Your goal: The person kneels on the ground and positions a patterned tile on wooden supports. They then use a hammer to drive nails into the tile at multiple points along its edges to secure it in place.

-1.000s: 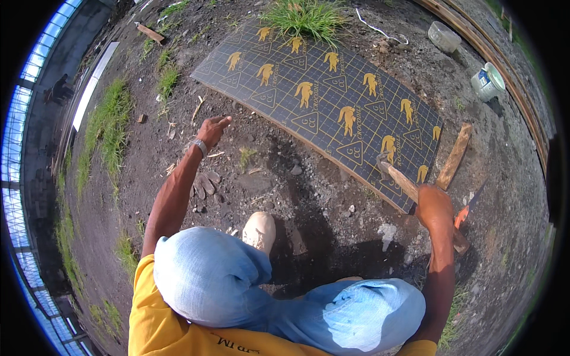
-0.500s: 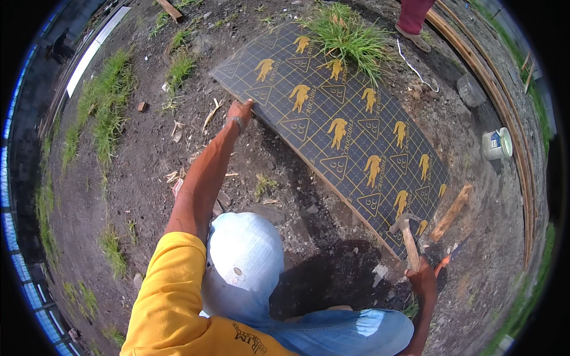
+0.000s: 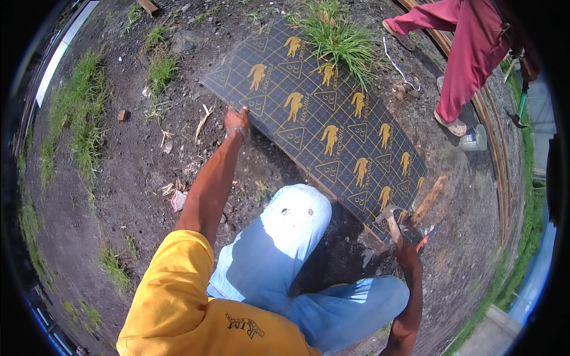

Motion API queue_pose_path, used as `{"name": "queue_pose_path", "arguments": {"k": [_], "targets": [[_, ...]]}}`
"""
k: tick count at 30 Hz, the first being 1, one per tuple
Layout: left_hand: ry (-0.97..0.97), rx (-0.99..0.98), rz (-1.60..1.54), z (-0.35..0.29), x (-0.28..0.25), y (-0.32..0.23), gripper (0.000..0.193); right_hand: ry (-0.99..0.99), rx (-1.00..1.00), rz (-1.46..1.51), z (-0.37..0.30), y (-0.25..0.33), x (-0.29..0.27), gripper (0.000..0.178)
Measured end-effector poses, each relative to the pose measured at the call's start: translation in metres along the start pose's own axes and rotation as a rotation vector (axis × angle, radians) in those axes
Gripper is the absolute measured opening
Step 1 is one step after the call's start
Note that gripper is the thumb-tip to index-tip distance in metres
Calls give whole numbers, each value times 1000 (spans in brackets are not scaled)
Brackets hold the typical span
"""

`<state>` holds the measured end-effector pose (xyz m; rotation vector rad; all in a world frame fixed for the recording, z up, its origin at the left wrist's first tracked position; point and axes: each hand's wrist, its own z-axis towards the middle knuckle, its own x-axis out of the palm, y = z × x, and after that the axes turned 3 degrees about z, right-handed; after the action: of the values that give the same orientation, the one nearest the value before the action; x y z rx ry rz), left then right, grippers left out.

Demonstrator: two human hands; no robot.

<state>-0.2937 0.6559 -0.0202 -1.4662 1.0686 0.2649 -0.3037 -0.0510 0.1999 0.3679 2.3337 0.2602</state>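
A dark panel (image 3: 332, 107) with yellow grid lines and animal figures lies slanted across the ground before me. My left hand (image 3: 237, 120) grips its near edge toward the upper left, fingers closed over the rim. At the panel's lower right end, my right hand (image 3: 406, 255) is wrapped round the wooden handle of a hammer (image 3: 394, 228). The metal hammer head is raised and overlaps the panel's corner in view; whether it touches cannot be told. Beside my right hand lies an orange-handled tool (image 3: 421, 243), partly hidden.
Another person in red trousers (image 3: 463, 59) stands at the upper right, near a green-handled tool (image 3: 522, 107). A white bucket (image 3: 474, 139) is by their foot. A rough wood piece (image 3: 428, 200) lies off the panel's right end. Grass (image 3: 338, 44) overhangs the far edge; long boards (image 3: 499, 160) run along the right.
The other person has stepped further into view at the upper right, beside the bucket. My view has shifted and my knee shows more to the right. Both hands keep their holds.
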Motion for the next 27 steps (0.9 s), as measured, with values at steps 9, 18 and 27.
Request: {"name": "queue_pose_path", "arguments": {"k": [9,18,27], "targets": [[159,-193,7,0,-15,-15,62,85,271,-57,-4,54,-7,33],[255,-414,62,23,-26,-45,33,39,149,-120,20,94,-14,34],[70,-372,-153,-38,-34,-43,69,-15,-48,-255,59,164,-34,34]]}}
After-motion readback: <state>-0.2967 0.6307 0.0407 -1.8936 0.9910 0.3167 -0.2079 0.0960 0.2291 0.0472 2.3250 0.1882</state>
